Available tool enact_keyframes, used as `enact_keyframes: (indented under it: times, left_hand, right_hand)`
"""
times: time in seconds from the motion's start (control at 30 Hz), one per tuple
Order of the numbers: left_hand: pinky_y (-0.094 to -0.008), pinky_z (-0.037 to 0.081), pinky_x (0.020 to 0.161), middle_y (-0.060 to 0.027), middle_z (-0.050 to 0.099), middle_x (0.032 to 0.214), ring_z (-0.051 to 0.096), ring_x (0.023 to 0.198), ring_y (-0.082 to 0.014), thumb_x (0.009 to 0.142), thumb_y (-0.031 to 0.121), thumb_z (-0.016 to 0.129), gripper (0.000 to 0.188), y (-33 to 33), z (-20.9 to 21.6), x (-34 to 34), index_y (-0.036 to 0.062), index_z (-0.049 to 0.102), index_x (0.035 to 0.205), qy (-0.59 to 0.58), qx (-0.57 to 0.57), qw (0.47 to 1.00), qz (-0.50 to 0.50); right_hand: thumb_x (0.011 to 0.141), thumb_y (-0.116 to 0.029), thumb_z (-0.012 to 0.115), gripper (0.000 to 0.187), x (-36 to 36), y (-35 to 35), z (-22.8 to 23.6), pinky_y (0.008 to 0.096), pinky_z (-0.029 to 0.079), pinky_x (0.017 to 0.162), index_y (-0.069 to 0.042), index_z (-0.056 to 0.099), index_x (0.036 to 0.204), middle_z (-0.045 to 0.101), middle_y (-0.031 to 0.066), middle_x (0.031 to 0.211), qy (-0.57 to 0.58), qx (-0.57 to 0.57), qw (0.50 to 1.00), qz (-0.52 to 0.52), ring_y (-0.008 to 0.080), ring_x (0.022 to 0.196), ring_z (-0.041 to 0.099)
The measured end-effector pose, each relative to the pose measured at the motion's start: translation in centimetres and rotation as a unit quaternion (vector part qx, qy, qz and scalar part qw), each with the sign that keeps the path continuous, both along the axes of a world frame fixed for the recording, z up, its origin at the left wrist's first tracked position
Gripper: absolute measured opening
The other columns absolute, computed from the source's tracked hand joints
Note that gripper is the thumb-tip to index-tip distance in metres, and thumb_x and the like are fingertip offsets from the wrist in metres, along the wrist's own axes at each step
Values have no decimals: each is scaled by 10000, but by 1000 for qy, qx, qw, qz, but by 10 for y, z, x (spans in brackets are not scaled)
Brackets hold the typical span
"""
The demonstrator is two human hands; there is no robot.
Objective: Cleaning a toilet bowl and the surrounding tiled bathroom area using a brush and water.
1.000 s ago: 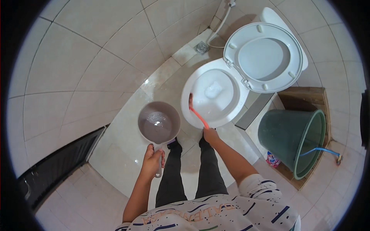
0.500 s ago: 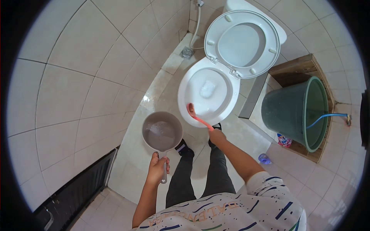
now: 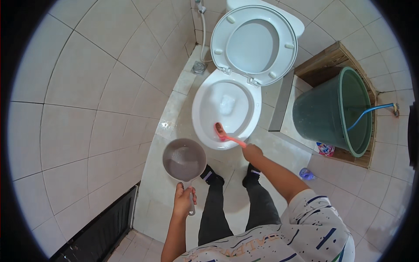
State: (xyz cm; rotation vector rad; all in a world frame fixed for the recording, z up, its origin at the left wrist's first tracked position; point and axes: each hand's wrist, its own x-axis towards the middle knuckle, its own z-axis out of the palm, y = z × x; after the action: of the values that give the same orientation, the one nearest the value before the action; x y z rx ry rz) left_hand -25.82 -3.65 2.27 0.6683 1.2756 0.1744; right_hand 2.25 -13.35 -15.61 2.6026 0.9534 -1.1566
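Note:
My left hand [image 3: 183, 199] is closed round the handle of a grey water dipper [image 3: 184, 158], held level to the left of the toilet above the floor. Some water seems to show in the dipper's bottom. My right hand [image 3: 252, 153] grips the end of a pink-orange toilet brush [image 3: 236, 140]. The brush head lies against the inner front of the white toilet bowl [image 3: 201, 105]. Lid and seat [image 3: 218, 40] are raised. White foam or churned water [image 3: 226, 105] shows in the middle of the bowl.
A big green bucket [image 3: 317, 111] with a blue hose [image 3: 367, 113] stands at the right by a wooden board [image 3: 325, 61]. Beside it are a colourful packet [image 3: 325, 149] and a purple bottle [image 3: 307, 174]. A floor drain [image 3: 199, 67] sits left of the toilet, a dark door [image 3: 102, 227] lower left.
The brush head has shifted along the bowl's inner front edge, nearer its front middle. The right foot has stepped out to the right, and the whole view has shifted. The dipper stays in my left hand.

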Motion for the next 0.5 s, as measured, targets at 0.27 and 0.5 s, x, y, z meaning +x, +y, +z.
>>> enact_keyframes:
  times: [0.27, 0.5]
  left_hand:
    - [-245, 374, 388, -45, 453, 663, 437, 464, -123, 786, 82, 402, 93, -58, -12, 46, 96, 338, 852, 35, -16, 999, 24]
    - [-239, 369, 401, -53, 457, 686, 439, 481, -140, 797, 103, 418, 97, -80, 9, 71, 112, 323, 810, -2, -48, 999, 18]
  right_hand:
    - [738, -107, 471, 194, 136, 89, 9, 365, 487, 576, -57, 598, 876, 608, 89, 870, -101, -114, 988, -21, 277, 766, 597]
    - [790, -228, 439, 263, 140, 105, -28, 377, 459, 699, -42, 564, 927, 574, 150, 940, -17, 85, 977, -197, 289, 866, 561]
